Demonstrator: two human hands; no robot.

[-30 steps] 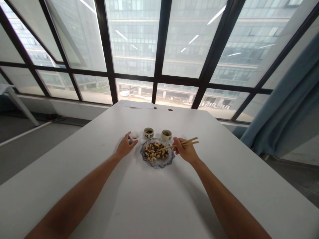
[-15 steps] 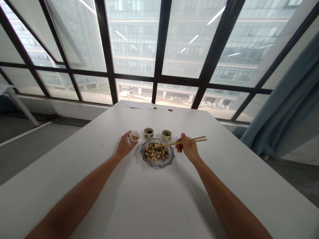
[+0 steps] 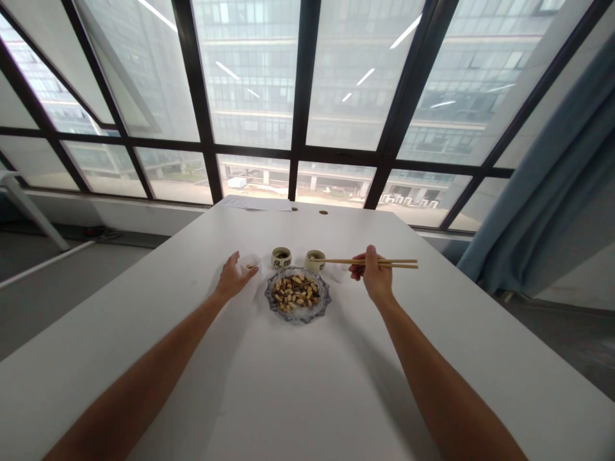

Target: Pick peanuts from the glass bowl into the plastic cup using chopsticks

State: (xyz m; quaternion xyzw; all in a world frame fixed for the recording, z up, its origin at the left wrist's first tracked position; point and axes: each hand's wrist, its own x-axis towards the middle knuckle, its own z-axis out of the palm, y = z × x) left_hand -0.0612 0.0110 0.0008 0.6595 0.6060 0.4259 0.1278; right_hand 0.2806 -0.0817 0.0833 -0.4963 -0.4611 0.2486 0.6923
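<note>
A person's right hand (image 3: 375, 278) gripped a pair of chopsticks (image 3: 384, 262), held level, with the tips reaching the rim of the right-hand cup (image 3: 315, 260). The cup stood behind a glass plate (image 3: 325, 299) of mixed nuts (image 3: 294, 292) on a white table (image 3: 288, 384). Half a second before, those tips had been down among the nuts. They had since risen clear of the plate and swung back over the cup, which suggested a piece was being carried across. Any nut between the tips was too small to make out. The left hand (image 3: 231, 277) curled around a small white tub (image 3: 250, 261), steadying it beside a second cup (image 3: 280, 257).
</note>
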